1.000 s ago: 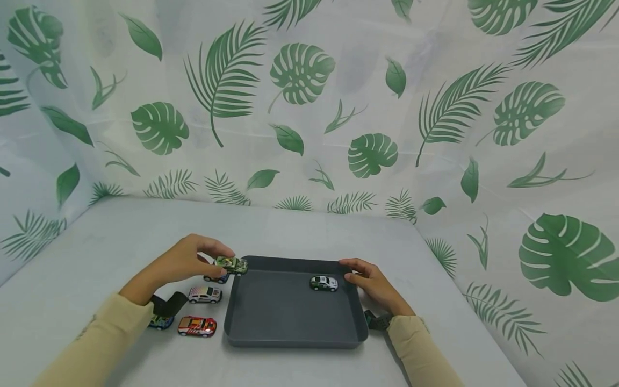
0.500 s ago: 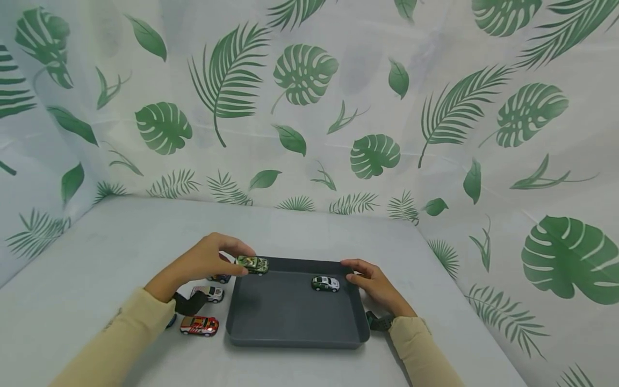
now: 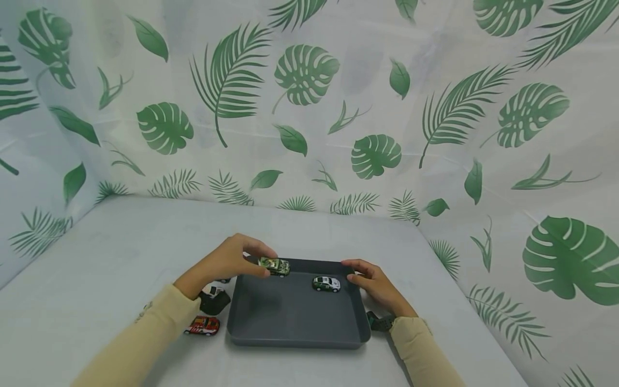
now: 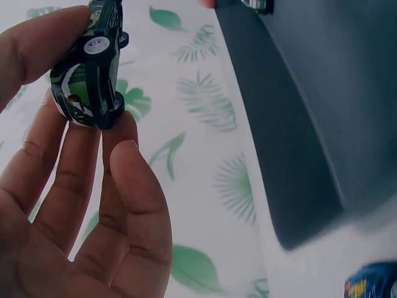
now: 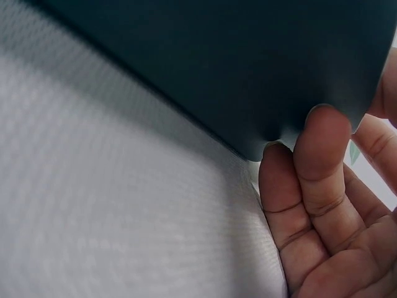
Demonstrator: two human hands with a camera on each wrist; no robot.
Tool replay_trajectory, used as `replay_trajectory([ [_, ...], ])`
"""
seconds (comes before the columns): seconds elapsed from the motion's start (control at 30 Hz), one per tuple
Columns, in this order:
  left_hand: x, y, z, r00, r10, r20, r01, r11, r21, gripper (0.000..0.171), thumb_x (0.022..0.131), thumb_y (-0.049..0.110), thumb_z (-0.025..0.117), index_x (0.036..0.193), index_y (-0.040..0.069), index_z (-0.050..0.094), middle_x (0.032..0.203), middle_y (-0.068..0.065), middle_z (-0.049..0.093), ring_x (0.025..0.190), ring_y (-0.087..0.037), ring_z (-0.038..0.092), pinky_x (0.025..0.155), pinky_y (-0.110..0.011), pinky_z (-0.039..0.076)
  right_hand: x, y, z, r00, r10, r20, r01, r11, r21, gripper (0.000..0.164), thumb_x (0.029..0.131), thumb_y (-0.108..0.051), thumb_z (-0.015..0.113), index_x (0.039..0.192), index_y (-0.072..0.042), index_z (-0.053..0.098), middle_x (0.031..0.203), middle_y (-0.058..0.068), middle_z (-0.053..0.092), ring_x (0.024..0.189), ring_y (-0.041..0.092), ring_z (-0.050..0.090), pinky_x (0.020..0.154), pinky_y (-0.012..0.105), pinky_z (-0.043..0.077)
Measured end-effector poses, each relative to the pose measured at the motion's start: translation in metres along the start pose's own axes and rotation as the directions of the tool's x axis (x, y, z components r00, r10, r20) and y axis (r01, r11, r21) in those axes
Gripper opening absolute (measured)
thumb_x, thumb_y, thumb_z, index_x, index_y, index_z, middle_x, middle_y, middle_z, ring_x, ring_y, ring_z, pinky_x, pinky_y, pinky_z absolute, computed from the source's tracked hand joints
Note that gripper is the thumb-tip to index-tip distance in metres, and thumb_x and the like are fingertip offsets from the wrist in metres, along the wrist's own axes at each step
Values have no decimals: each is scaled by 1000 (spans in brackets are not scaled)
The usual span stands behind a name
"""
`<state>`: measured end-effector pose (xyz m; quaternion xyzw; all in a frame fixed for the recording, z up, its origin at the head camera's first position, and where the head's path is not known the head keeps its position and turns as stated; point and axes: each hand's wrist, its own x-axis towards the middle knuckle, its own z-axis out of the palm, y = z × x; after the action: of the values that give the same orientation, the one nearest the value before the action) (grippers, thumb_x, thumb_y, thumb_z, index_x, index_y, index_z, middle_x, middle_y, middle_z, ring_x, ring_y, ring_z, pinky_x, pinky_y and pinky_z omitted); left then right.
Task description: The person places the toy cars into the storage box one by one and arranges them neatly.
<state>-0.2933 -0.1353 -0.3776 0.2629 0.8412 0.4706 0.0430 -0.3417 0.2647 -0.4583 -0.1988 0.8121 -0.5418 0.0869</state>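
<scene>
My left hand [image 3: 229,263] pinches a green camouflage toy car [image 3: 275,266] between thumb and fingers, held above the far left part of a dark grey tray [image 3: 295,320]. In the left wrist view, the car's wheels and underside [image 4: 102,81] show between the thumb and fingertips. At the tray's far right corner, my right hand [image 3: 382,287] grips the rim, with the thumb over the edge and the other fingers against the outer wall. A green and white toy car [image 3: 326,284] stands inside the tray, close to the right thumb.
Left of the tray, a red toy car [image 3: 203,325] stands on the white table [image 3: 280,368]. Behind it is a white toy car [image 3: 215,291], partly covered by the left wrist strap. A blue toy car [image 4: 372,282] shows at the left wrist view's corner.
My left hand has carried the camouflage car rightward, from the tray's left rim to over its inside. The right hand stays at the tray's corner.
</scene>
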Motion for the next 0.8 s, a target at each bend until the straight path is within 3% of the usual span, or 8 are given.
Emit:
replay_trajectory([
  [0.17, 10, 2, 11, 1000, -10, 10, 10, 1000, -4, 35, 87, 13, 90, 120, 7, 82, 118, -4, 78, 98, -16, 69, 85, -39, 61, 0, 1, 0, 1000, -8, 4, 8, 1000, -3, 44, 108, -7, 65, 148, 8, 57, 148, 30, 59, 126, 34, 66, 113, 44, 44],
  [0.47, 23, 3, 25, 999, -6, 37, 6, 1000, -8, 34, 89, 14, 90, 122, 9, 82, 124, -4, 78, 122, -30, 69, 105, -53, 55, 0, 3, 0, 1000, -15, 6, 15, 1000, -7, 44, 108, -9, 66, 148, 7, 58, 148, 29, 60, 127, 33, 66, 115, 48, 43],
  [0.8, 38, 5, 43, 997, -8, 71, 11, 999, -46, 34, 89, 12, 90, 121, 8, 82, 123, -4, 78, 122, -27, 70, 106, -48, 56, 1, 3, -1, 1000, -15, 7, 15, 1000, 3, 45, 107, -9, 66, 147, 9, 57, 148, 31, 59, 125, 29, 67, 109, 33, 46],
])
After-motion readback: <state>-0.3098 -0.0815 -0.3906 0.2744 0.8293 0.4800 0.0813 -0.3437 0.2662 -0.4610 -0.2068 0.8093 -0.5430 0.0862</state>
